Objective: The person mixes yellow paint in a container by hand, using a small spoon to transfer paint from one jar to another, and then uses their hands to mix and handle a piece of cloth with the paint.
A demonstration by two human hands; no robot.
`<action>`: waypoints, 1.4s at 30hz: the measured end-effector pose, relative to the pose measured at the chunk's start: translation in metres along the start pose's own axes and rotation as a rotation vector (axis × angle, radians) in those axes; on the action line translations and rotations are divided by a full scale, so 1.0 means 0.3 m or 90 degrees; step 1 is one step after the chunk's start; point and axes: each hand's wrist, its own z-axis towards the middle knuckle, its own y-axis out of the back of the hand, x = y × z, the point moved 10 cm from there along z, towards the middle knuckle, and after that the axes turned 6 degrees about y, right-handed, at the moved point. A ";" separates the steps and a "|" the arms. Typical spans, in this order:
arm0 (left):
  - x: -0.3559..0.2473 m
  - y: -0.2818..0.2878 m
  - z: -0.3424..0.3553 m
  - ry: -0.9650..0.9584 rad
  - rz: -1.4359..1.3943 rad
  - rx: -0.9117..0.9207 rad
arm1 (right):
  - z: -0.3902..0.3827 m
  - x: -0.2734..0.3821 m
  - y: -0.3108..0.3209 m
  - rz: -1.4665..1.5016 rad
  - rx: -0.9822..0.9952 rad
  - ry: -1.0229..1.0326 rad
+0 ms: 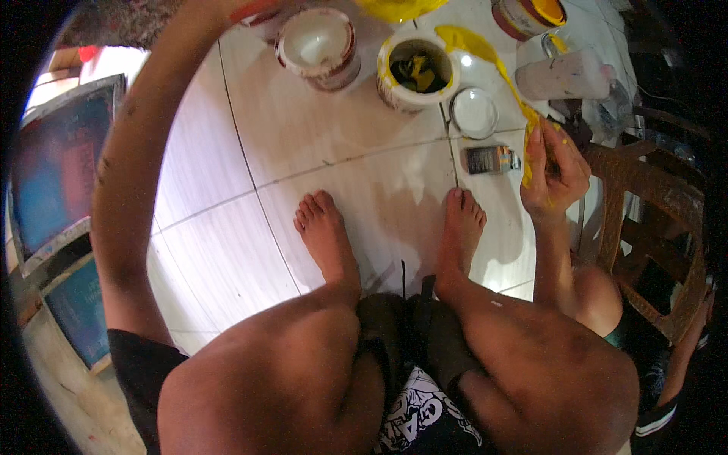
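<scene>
My right hand (557, 168) is closed around the narrow end of a long spatula (504, 74) coated in yellow paint, and yellow smears mark the fingers. The spatula's broad end hangs by the rim of a white tub (394, 89), which has dark and yellow paint inside. My left arm (125, 174) stretches up to the top edge, where a red strip (254, 10) shows near the wrist; the left hand's fingers are out of the picture. Between them at the top is part of a yellow-coated thing (400, 7), cut off by the edge.
Around the tub stand another whitish tub (317, 47), a round white lid (474, 112), a small dark-labelled bottle (491, 159), a paint can (523, 21) and a lying translucent bottle (565, 76). A rusty metal frame (644, 212) is at right, framed panels (61, 167) at left.
</scene>
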 end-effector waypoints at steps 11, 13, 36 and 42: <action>0.130 -0.158 -0.067 0.157 -0.226 0.044 | 0.147 0.040 0.065 0.086 -0.054 -0.018; 0.127 -0.189 -0.063 0.170 -0.284 0.060 | 0.182 0.062 0.081 0.094 -0.095 0.063; 0.111 0.062 -0.256 0.324 -0.090 -0.113 | 0.041 -0.268 -0.055 0.454 -0.007 -0.491; 0.108 0.069 -0.214 0.316 -0.060 -0.109 | 0.051 -0.272 -0.054 0.506 0.000 -0.505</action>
